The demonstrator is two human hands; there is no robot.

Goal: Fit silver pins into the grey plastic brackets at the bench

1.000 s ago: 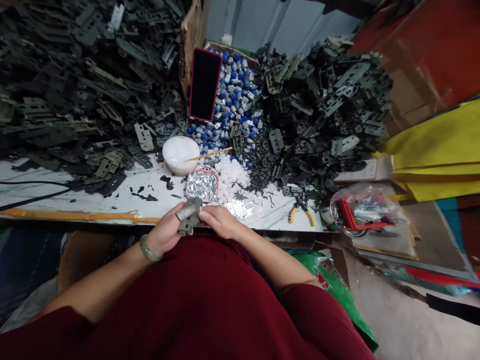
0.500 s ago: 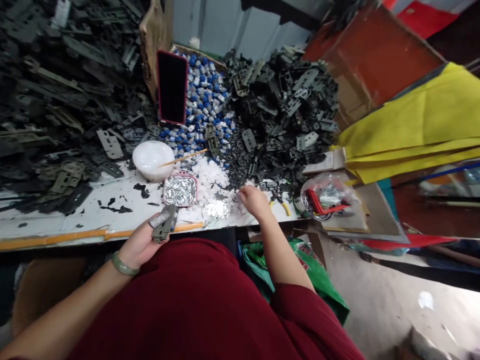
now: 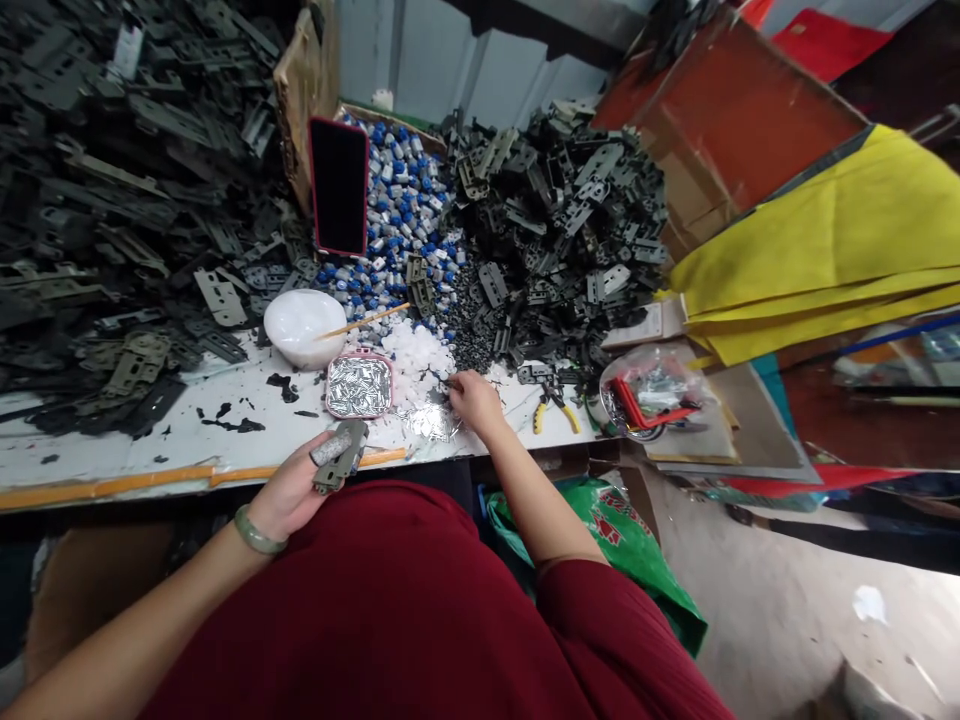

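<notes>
My left hand (image 3: 296,490) is closed around a dark grey slotted bracket (image 3: 343,460) just in front of the table edge. Silvery tape wraps that thumb, which presses on the bracket. My right hand (image 3: 476,403) has its fingers pinched together at the right side of a loose heap of small shiny metal pieces (image 3: 433,423). Whatever its fingertips hold is too small to make out. Left of the heap stands a pink-rimmed tray (image 3: 360,385) full of small metal pins. White small parts (image 3: 416,355) and tiny black parts (image 3: 472,320) lie behind my right hand.
A white bowl (image 3: 304,325) with a stick (image 3: 367,320) across it stands beside a propped phone (image 3: 339,188). Blue-and-white parts (image 3: 409,190) and dark brackets (image 3: 555,220) pile up behind. Yellow-handled pliers (image 3: 555,412) and a plastic bag (image 3: 652,390) lie at the right.
My right hand has moved left, from beside the pliers to the shiny heap's edge. My left hand has shifted slightly right with the bracket still in it.
</notes>
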